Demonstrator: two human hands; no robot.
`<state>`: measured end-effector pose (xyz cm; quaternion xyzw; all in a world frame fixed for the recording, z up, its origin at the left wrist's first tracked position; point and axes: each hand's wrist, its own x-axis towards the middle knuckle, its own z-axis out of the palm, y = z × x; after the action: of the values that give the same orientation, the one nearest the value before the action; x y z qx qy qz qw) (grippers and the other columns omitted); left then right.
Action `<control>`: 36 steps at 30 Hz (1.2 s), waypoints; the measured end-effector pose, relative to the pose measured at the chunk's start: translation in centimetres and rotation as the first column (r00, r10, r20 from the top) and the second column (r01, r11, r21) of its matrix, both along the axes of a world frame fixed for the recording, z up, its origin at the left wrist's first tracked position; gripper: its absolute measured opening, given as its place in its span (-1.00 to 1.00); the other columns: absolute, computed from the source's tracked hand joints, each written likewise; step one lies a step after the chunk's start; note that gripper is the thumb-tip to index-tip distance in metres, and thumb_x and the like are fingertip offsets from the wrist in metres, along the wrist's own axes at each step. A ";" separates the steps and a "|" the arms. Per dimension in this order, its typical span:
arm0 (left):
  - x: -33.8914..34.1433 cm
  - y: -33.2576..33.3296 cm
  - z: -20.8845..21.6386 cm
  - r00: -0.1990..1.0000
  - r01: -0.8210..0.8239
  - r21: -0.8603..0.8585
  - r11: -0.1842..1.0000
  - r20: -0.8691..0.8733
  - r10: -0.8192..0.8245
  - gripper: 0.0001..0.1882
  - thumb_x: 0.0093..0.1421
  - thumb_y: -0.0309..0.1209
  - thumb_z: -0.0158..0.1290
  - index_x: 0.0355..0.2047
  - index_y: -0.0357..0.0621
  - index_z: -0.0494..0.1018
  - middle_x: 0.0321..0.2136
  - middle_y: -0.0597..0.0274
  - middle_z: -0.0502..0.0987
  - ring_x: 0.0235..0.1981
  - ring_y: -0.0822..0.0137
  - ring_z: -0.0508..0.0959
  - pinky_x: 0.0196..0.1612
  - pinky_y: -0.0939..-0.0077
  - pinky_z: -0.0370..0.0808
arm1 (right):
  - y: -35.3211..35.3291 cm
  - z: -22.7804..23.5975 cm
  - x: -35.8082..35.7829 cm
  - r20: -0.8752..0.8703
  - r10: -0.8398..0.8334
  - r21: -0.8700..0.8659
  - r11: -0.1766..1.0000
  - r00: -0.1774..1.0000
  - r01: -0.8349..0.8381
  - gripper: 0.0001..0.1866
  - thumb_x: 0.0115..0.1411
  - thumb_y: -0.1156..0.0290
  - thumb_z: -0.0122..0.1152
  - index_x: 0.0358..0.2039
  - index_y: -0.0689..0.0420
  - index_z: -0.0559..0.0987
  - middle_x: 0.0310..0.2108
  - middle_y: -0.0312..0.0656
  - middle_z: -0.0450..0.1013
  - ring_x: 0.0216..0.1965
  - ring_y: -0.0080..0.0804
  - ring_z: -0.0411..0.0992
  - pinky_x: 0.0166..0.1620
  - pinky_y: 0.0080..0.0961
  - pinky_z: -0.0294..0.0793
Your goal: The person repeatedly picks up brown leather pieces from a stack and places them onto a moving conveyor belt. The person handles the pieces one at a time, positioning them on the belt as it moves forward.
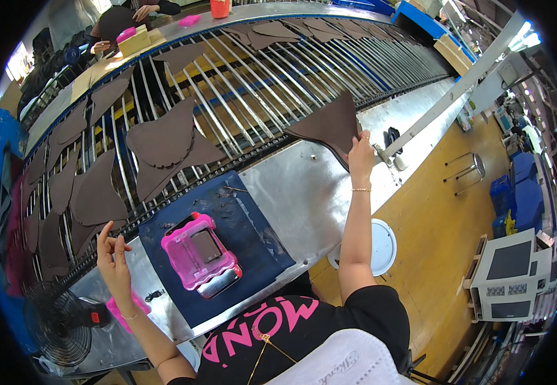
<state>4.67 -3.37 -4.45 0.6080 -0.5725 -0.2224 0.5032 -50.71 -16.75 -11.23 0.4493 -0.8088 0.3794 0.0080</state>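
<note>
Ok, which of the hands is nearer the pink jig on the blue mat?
Left. The left hand hovers open just beside the pink jig, off the blue mat. The right hand is far up the bench, gripping a brown triangular piece.

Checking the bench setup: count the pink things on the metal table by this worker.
2: a pink tool on the blue mat, and a pink piece partly hidden behind the left hand.

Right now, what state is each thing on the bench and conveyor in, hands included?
Right hand: raised, gripping the brown cut piece off the rollers.
Left hand: open, empty, fingers spread beside the roller conveyor.
Brown pieces on the conveyor: lying flat, some overlapping.
Pink frame: flat on the blue mat.
Fan: blades too blurred to tell if running.
</note>
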 end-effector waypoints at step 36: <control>4.4 10.0 6.1 0.961 -0.260 -0.081 0.962 -0.122 0.249 -0.87 0.18 -0.55 0.07 -0.26 -0.33 0.48 -0.53 0.31 0.48 -0.58 0.56 0.46 -0.49 0.74 0.35 | 7.8 8.2 27.2 0.044 0.999 -0.117 0.027 0.022 -0.993 -0.81 -0.03 0.51 0.30 -0.34 0.16 0.59 -0.54 -0.15 0.50 -0.54 -0.29 0.46 -0.44 -0.48 0.41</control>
<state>9.07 6.59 1.66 0.6383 -0.4709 -0.1612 0.5873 -23.49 -8.94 -3.05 0.8631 -0.2549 0.3233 -0.2925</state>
